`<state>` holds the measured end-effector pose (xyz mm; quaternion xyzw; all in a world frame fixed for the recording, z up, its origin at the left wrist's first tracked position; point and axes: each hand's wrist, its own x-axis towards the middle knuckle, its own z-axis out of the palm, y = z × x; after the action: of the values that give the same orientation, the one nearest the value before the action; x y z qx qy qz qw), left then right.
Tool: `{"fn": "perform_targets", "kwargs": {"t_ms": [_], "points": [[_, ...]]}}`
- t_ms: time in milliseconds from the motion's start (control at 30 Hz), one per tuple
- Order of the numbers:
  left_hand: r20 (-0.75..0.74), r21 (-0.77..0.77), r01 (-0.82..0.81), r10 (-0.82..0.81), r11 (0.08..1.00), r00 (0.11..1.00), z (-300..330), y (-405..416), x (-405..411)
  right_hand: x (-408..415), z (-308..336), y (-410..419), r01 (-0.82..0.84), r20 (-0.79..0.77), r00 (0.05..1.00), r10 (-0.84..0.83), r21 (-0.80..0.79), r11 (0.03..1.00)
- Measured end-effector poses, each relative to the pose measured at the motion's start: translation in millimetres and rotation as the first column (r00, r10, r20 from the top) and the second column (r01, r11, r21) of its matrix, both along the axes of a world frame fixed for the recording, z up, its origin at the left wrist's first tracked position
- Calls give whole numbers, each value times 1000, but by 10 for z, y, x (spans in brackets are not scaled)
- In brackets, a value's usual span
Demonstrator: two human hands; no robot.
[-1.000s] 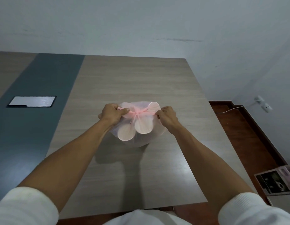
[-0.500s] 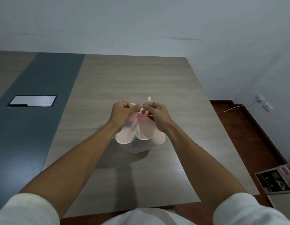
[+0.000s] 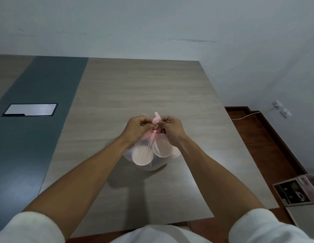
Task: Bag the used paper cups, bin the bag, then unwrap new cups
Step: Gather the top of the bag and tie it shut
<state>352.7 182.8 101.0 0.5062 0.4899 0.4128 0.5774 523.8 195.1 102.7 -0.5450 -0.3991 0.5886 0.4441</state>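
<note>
Pink plastic at the neck of the bag (image 3: 149,146) is gathered between both hands, so the knot itself is hidden and cannot be made out. The left hand (image 3: 137,127) and the right hand (image 3: 172,128) are held close together at 12 o'clock of the bag, each grip pinched on a bag end. Paper cups (image 3: 160,146) are seen through the thin film. The bag is set on the wooden counter (image 3: 144,85).

Dim, soft overhead light; wide-angle edge distortion; faint shadow under bag (image 3: 149,162).
</note>
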Motion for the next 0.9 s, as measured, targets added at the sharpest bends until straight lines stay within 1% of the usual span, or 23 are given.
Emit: {"fn": "perform_targets", "kwargs": {"t_ms": [100, 167, 233, 300, 367, 433, 500, 567, 600, 667, 733, 800, 867, 900], "points": [[8, -7, 76, -76, 997, 997, 42, 2, 10, -28, -16, -19, 20, -33, 999, -20, 11, 1000], [15, -38, 57, -57, 998, 998, 46, 25, 2, -48, -24, -20, 60, -33, 998, -60, -1, 998], [40, -103, 5, 0, 995, 999, 45, 55, -42, -48, -43, -14, 84, -38, 996, -84, -11, 996], [78, -187, -3, 18, 982, 997, 33, 81, -91, -47, -53, -26, 21, -33, 999, -20, 20, 1000], [153, -238, 15, 22, 971, 988, 22, 101, -128, -54, -29, -58, -83, -10, 996, 84, 67, 994], [224, -266, 23, 39, 964, 974, 39, 108, -145, -50, 21, -79, -157, 15, 988, 156, 88, 984], [230, -248, 34, 25, 968, 973, 67, 106, -161, -30, 56, -60, -175, 8, 985, 175, 63, 983], [186, -231, 15, 29, 973, 982, 82, 103, -177, -23, 92, -51, -186, -23, 982, 187, 35, 982], [156, -224, -3, 39, 975, 987, 101, 93, -169, -17, 90, -49, -200, -12, 980, 201, 42, 979], [113, -193, -36, 58, 981, 992, 116, 97, -149, -6, 79, -52, -222, 60, 974, 217, 87, 971], [87, -159, -44, 58, 986, 995, 124, 105, -134, -6, 59, -47, -229, 95, 971, 217, 137, 964], [-16, -97, 3, -5, 995, 1000, 140, 92, -141, -22, 20, -18, -205, 126, 974, 186, 153, 967], [-120, -11, 73, -74, 997, 990, 127, 76, -144, -52, -16, 14, -158, 201, 971, 127, 148, 976], [-170, 46, 92, -83, 995, 982, 105, 78, -139, -75, -29, 23, -136, 243, 965, 98, 145, 980]]}}
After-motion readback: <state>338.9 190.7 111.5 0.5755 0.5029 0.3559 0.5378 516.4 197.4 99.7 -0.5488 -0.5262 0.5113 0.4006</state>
